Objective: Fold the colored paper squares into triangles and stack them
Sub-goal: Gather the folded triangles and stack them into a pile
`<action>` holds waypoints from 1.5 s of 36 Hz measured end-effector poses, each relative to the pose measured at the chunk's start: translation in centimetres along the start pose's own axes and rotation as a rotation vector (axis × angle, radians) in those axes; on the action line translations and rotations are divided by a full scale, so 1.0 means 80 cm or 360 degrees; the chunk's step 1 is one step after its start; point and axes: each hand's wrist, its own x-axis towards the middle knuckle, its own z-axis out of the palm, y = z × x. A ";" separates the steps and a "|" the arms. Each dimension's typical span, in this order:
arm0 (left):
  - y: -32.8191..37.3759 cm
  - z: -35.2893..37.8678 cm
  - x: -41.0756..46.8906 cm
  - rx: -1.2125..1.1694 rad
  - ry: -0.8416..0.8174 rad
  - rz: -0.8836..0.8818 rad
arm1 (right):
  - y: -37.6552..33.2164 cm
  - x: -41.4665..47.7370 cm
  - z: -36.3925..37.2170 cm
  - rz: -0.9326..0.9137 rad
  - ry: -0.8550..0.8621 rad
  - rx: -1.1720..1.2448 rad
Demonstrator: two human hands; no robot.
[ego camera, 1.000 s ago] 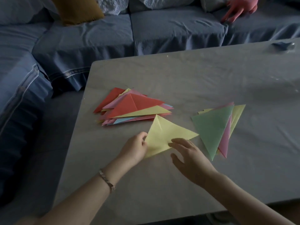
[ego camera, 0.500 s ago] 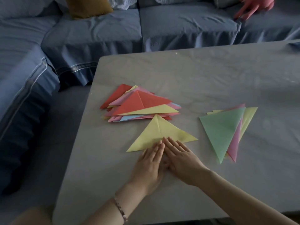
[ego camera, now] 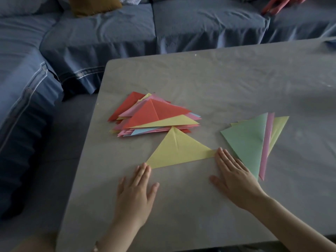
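Observation:
A yellow paper triangle (ego camera: pixel 179 151) lies flat on the grey table (ego camera: pixel 227 84), its long fold edge toward me. My left hand (ego camera: pixel 135 193) lies flat with straight fingers, fingertips touching the triangle's left corner. My right hand (ego camera: pixel 233 176) also lies flat, fingertips at the triangle's right corner. Just behind the yellow triangle sits a stack of folded triangles (ego camera: pixel 154 117) in red, yellow, pink and blue. To the right lies a smaller pile of papers (ego camera: pixel 254 140) with a green triangle on top, pink and yellow beneath.
A blue sofa (ego camera: pixel 109 33) wraps around the table's far and left sides, with a mustard cushion (ego camera: pixel 94 4) on it. Another person's hand (ego camera: pixel 280 4) rests on the sofa at the top right. The table's left edge drops to the floor.
Both hands slid apart along the yellow triangle's fold edge, from its middle out to its two corners. The triangle now lies flat.

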 end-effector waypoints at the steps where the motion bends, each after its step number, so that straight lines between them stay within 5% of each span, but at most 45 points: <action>1: 0.001 -0.003 -0.002 0.0030 0.0048 -0.0048 | -0.001 0.000 -0.002 0.0006 -0.0009 0.0009; 7: 0.020 -0.032 0.032 -0.0055 0.0315 -0.0271 | -0.006 0.001 -0.004 0.0011 0.0004 0.0045; 11: 0.036 -0.053 0.062 -0.0062 0.0058 -0.0388 | -0.015 0.007 -0.019 -0.0011 0.0103 0.0133; 17: 0.042 -0.050 0.080 -0.0064 -0.0137 -0.0468 | 0.000 0.014 -0.040 0.0196 0.0630 0.0280; 24: 0.050 -0.046 0.075 0.0030 -0.0193 -0.0498 | 0.037 0.013 -0.027 0.0683 0.0407 0.0358; 39: 0.041 -0.082 0.008 -0.0960 0.0033 -0.0158 | 0.052 0.002 -0.020 0.0420 0.0682 0.0397; 44: 0.037 -0.122 0.051 -0.1221 0.0284 -0.0182 | 0.038 -0.001 -0.026 0.0563 0.0928 0.0439; 48: 0.026 -0.144 0.117 -0.1194 0.0445 -0.0182 | 0.025 -0.004 -0.031 0.0614 0.1100 0.0523; 54: -0.005 -0.139 0.183 -0.0727 0.0199 -0.0380 | 0.016 -0.014 -0.031 0.0688 0.0944 0.0605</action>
